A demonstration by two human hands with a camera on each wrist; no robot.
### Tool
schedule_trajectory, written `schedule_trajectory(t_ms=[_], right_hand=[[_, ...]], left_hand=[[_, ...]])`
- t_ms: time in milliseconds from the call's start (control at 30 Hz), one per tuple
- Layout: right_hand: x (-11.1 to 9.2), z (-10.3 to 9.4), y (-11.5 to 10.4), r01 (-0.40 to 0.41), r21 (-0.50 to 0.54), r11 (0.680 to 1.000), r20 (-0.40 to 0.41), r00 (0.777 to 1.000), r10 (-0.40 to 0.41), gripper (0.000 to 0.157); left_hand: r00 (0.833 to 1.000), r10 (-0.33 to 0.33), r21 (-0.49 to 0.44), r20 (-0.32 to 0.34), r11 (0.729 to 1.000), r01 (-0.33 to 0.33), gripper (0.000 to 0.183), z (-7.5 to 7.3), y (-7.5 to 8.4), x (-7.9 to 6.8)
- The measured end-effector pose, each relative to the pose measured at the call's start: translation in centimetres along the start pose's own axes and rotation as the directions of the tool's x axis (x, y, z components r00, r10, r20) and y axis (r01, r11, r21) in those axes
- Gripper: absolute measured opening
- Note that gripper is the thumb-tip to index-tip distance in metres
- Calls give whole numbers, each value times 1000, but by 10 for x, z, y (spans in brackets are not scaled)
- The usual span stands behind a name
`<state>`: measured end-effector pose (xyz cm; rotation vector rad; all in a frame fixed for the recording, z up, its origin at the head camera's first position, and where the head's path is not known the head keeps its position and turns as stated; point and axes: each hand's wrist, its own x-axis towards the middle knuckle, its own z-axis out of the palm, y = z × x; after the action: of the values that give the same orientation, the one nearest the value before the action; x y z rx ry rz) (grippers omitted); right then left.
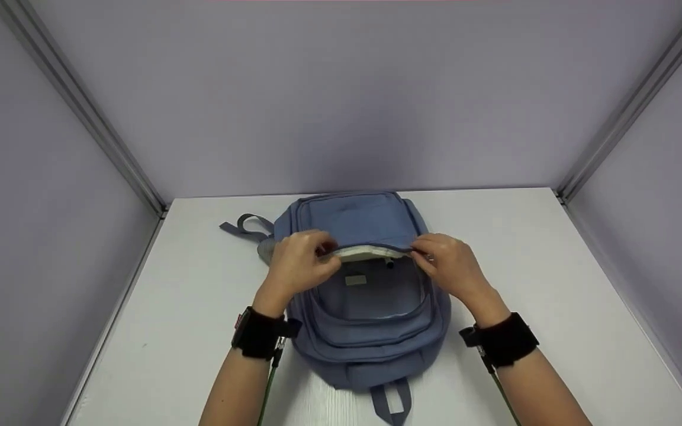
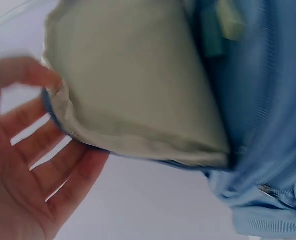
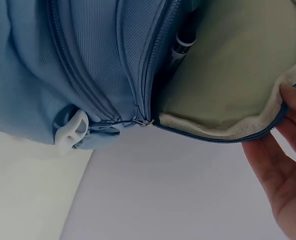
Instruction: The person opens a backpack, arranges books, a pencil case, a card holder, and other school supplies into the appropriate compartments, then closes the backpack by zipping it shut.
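A blue backpack (image 1: pixel 353 216) lies on the white table, its front pocket unzipped. The pocket's flap (image 2: pixel 137 85) is lifted, showing a cream lining. My left hand (image 1: pixel 302 260) pinches the flap's edge on the left between thumb and fingers. At the opposite corner, my right hand (image 1: pixel 449 263) pinches the same edge. Inside the pocket, a black marker-like pen (image 3: pixel 183 42) shows in the right wrist view. A small pale rectangle (image 1: pixel 356 280) appears in the opening. The left wrist view has a blurred green piece (image 2: pixel 212 32) beside a yellowish one (image 2: pixel 230 20).
A strap (image 1: pixel 246 228) extends from the backpack's upper left, and a webbing loop (image 1: pixel 391 405) hangs toward the front table edge. A white buckle (image 3: pixel 72 131) sits at the bag's side. Grey walls (image 1: pixel 347 94) enclose the white table (image 1: pixel 199 307).
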<state>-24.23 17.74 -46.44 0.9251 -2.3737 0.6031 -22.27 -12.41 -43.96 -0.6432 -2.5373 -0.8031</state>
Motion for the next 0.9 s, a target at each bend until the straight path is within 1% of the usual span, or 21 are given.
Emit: schedule_trajectory(t_ms=[133, 200, 233, 300, 367, 433, 533, 633, 667, 700, 767, 800, 833, 900], right_hand=[[-6, 1, -2, 74, -56, 996, -4, 997, -74, 10], [-11, 2, -4, 91, -68, 994, -4, 996, -91, 9], [-14, 3, -5, 96, -73, 993, -5, 995, -96, 10], [-20, 5, -8, 101, -80, 992, -8, 995, -102, 10], [-27, 8, -10, 107, -88, 990, -13, 994, -109, 10], [-32, 11, -12, 113, -93, 989, -22, 993, -116, 11], [-37, 16, -15, 122, -105, 987, -41, 991, -127, 12], [-41, 21, -18, 130, -129, 983, -51, 989, -137, 12], [-43, 23, -19, 132, -136, 982, -55, 989, -140, 12], [-45, 26, -19, 134, -142, 981, -57, 988, -143, 12], [-49, 30, -19, 139, -152, 978, -48, 988, -148, 13], [-52, 32, -19, 143, -152, 978, -32, 988, -149, 13], [-54, 33, -18, 138, -119, 983, -1, 990, -139, 15], [-57, 32, -14, 94, -16, 995, 90, 992, -92, 17]], left_hand=[[995, 14, -48, 98, 999, -10, 25, 1, 13, 2], [986, 5, -40, 167, 999, 1, 34, 5, 18, 1], [978, -4, -30, 209, 1000, 10, 38, 7, 20, 0], [954, -33, 6, 297, 999, 33, 46, 13, 23, -2], [925, -63, 33, 375, 998, 55, 53, 18, 24, -6], [896, -87, 41, 436, 996, 77, 59, 23, 24, -9], [859, -121, 55, 497, 993, 108, 69, 30, 23, -12], [815, -189, 99, 548, 982, 161, 81, 36, 22, -14], [802, -210, 120, 560, 978, 173, 85, 38, 22, -15], [792, -230, 137, 565, 973, 184, 88, 41, 22, -16], [781, -261, 169, 567, 965, 199, 94, 48, 21, -20], [784, -266, 183, 561, 963, 195, 96, 51, 21, -22], [788, -268, 198, 555, 962, 187, 98, 54, 21, -25], [802, -265, 223, 535, 960, 168, 99, 59, 20, -29]])
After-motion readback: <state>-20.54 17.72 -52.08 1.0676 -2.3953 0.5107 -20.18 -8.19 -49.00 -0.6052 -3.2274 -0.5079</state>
